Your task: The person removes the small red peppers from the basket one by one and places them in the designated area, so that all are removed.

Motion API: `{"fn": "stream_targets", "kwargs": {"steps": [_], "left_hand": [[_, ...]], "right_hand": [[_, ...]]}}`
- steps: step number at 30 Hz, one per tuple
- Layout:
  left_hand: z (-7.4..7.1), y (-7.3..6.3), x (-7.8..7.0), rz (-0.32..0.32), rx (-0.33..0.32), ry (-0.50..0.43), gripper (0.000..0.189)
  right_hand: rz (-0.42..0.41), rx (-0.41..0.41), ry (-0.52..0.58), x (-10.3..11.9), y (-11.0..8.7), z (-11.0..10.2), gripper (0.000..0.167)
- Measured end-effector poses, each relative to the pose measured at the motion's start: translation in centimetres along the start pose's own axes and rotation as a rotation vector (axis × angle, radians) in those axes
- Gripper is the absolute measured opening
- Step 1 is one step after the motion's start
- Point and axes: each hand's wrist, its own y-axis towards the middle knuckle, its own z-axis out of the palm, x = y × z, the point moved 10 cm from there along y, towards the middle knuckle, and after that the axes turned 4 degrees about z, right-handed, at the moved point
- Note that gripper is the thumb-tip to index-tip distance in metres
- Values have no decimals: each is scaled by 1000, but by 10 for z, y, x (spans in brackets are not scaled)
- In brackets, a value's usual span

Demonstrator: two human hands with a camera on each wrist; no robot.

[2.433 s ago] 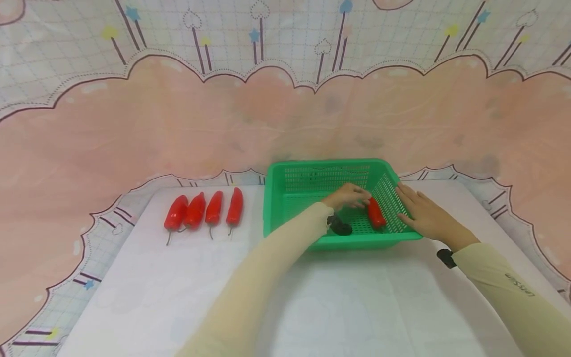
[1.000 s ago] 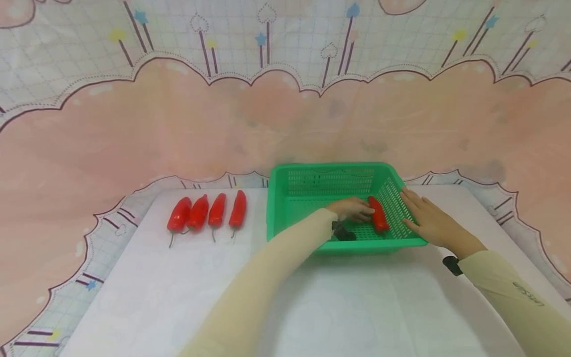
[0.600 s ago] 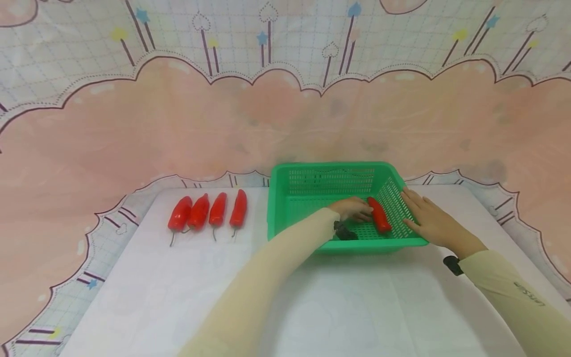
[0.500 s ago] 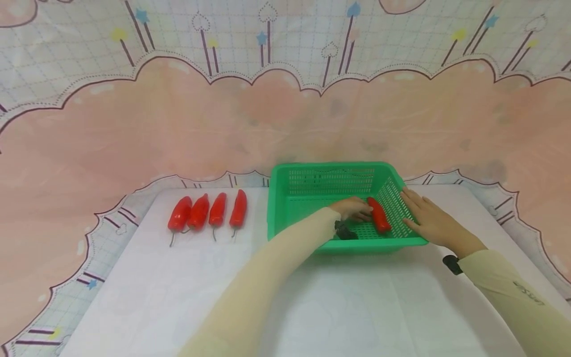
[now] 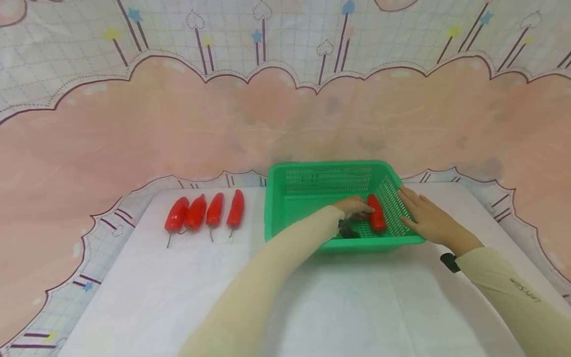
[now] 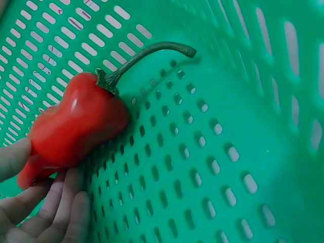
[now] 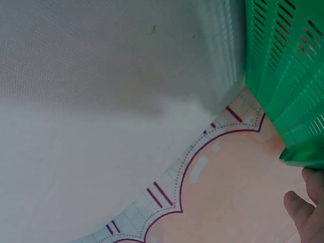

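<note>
A red pepper lies against the right side inside a green perforated basket. My left hand reaches into the basket and holds this pepper. In the left wrist view, the thumb and fingers of the left hand pinch the tip of the red pepper, and its curved green stem points away from them. My right hand touches the basket's right rim from outside with straight fingers. The right wrist view catches only part of the right hand, by the rim of the basket.
Several more red peppers lie in a row on the white tabletop, left of the basket, stems toward me. A patterned pink-and-white cloth hangs behind the table. Each wrist carries a dark band.
The left hand has moved down from the pepper's far end and taken hold of it. The pepper has turned slightly straighter. The right hand stays at the rim.
</note>
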Motion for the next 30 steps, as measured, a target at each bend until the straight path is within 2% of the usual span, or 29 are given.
{"fn": "stream_targets", "kwargs": {"steps": [5, 22, 30], "left_hand": [[0, 2, 0, 5, -3, -24, 34], [7, 7, -2, 16, 69, -166, 45], [8, 1, -7, 17, 81, -208, 47]], "right_hand": [[-5, -3, -7, -1, 1, 0, 70], [7, 8, -10, -1, 0, 2, 70], [4, -11, -3, 0, 0, -1, 69]]}}
